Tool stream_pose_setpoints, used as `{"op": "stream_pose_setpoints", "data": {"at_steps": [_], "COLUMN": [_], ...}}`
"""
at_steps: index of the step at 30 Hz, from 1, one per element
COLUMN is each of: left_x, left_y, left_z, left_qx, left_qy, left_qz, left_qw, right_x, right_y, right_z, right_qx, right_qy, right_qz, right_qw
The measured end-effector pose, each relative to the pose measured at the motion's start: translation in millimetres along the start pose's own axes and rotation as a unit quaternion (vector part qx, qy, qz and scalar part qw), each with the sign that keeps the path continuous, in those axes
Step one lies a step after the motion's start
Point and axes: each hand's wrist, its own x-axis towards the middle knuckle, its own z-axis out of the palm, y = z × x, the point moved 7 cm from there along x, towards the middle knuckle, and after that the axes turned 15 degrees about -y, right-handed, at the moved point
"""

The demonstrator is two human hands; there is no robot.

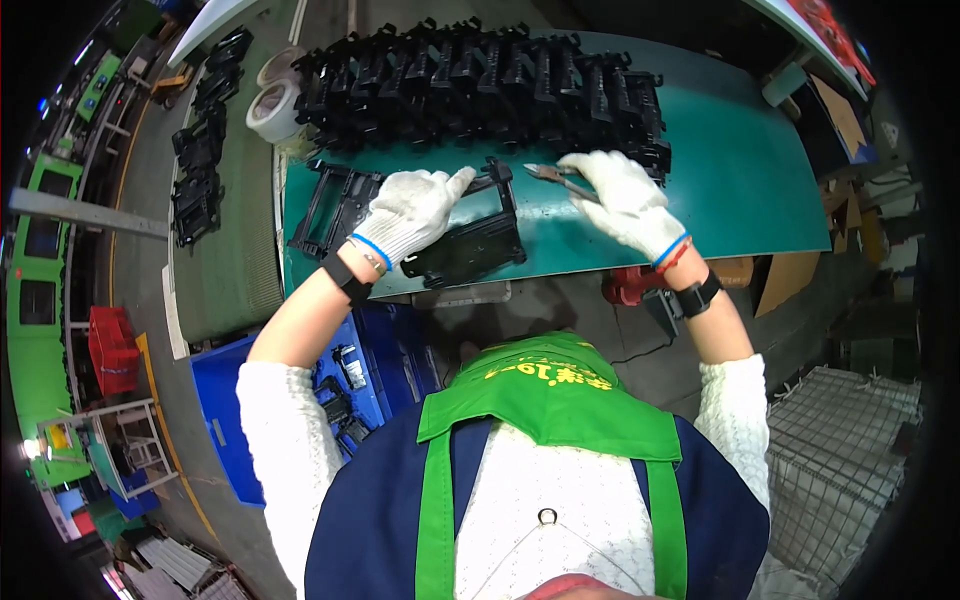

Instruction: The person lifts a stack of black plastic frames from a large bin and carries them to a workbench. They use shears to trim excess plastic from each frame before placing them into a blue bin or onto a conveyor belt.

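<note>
1. The left hand [412,212] lies flat on a black frame [470,235], fingers spread, pressing it down. The hand hides the middle of the frame.
2. The right hand [625,200] is closed around a small metal tool [553,177]. Only the pointed tip and a bit of the handle stick out. It looks like cutters, but it is too small to be sure.
3. The tool tip is just beside the frame's top right corner. I cannot tell if it touches.
4. The frame lies on the green desk [760,190], near its front edge, in front of the person.
5. A second black frame [330,205] lies just left of the first one, partly under the left hand.
6. Behind both, a long pile of black parts [480,85] runs across the desk. They overlap too much to count.
7. Two rolls of tape [272,100] sit at the left end of the pile, one behind the other.
8. More black parts [200,160] lie in a row on a grey surface to the left.
9. Both hands wear white knit gloves with blue cuffs. Each wrist has a black band.
10. The frames are hard, shiny plastic with open holes and thin bars.
11. A blue bin [235,400] stands below the desk, partly hidden by the left arm.
</note>
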Motion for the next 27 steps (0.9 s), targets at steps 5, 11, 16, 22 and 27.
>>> {"op": "stream_pose_setpoints", "data": {"at_steps": [5,11,16,22,27], "left_x": [4.8,10.5,11.0,10.0,12.9], "left_y": [31.9,47.2,51.2,54.2,55.0], "left_z": [-41.1,-48.4,-52.8,-58.6,-59.8], "left_qx": [0.107,0.146,0.152,0.159,0.159], "left_qy": [-0.018,-0.014,-0.028,-0.052,-0.098], "left_qz": [0.081,0.11,0.116,0.101,0.079], "left_qw": [0.991,0.983,0.981,0.981,0.979], "right_x": [5.6,1.3,5.2,-1.3,-3.4], "right_y": [6.7,7.1,12.6,8.2,6.0], "right_z": [-24.5,-29.7,-30.3,-34.2,-31.2], "right_qx": [-0.104,-0.116,-0.125,-0.14,-0.154], "right_qy": [-0.027,-0.032,-0.094,-0.091,-0.07], "right_qz": [-0.044,-0.104,-0.086,-0.087,-0.106], "right_qw": [0.993,0.987,0.984,0.982,0.98]}}
